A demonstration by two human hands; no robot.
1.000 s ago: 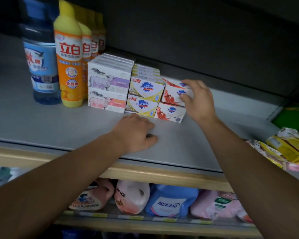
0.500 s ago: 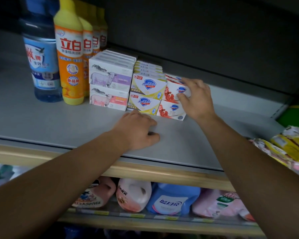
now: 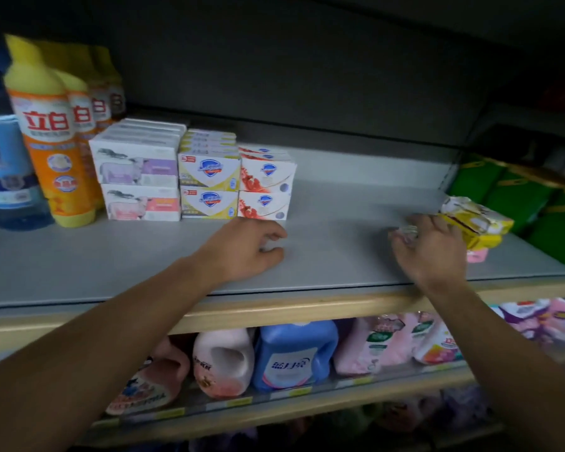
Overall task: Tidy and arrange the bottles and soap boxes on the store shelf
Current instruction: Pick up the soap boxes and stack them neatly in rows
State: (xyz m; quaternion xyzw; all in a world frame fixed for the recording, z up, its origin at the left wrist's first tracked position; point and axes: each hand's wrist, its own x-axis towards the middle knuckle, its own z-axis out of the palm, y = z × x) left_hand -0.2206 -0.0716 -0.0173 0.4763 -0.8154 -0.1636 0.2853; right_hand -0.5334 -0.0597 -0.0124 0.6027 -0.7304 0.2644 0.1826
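Hands on grey shelf, right at the yellow soap packs

Left hand (image 3: pixel 242 247) rests palm down on the grey shelf (image 3: pixel 333 223), fingers loosely curled, grasping nothing, just in front of the soap box stacks at roughly 12 o'clock from it. Right hand (image 3: pixel 429 246) is at 3 o'clock from the left, well apart, fingers spread and reaching onto the yellow soap packs (image 3: pixel 477 223); fingertips seem to touch clear wrapping, but blur means cannot tell if it is really gripping.

Soap boxes stand in three two-high columns touching side by side: white sheep-print boxes (image 3: pixel 137 182) at the left, yellow shield-logo boxes (image 3: pixel 209 187) in the middle, red-and-white shield-logo boxes (image 3: pixel 265 187) at the right. More boxes of each kind run behind toward the back wall.

At 9 o'clock from the boxes, a row of orange dish soap bottles (image 3: pixel 53 148) with yellow caps, upright, front one just beside the sheep boxes. Further left a clear blue bottle (image 3: pixel 7 177), cut by the frame edge.

At 3 o'clock on the shelf, past the yellow packs, green packages (image 3: pixel 516 197), partly dark. A pink item under the yellow packs, too hidden to tell.

Lower shelf at 6 o'clock: pink jug (image 3: pixel 222 360), blue detergent jug (image 3: pixel 294 357), pink refill pouches (image 3: pixel 388 340)
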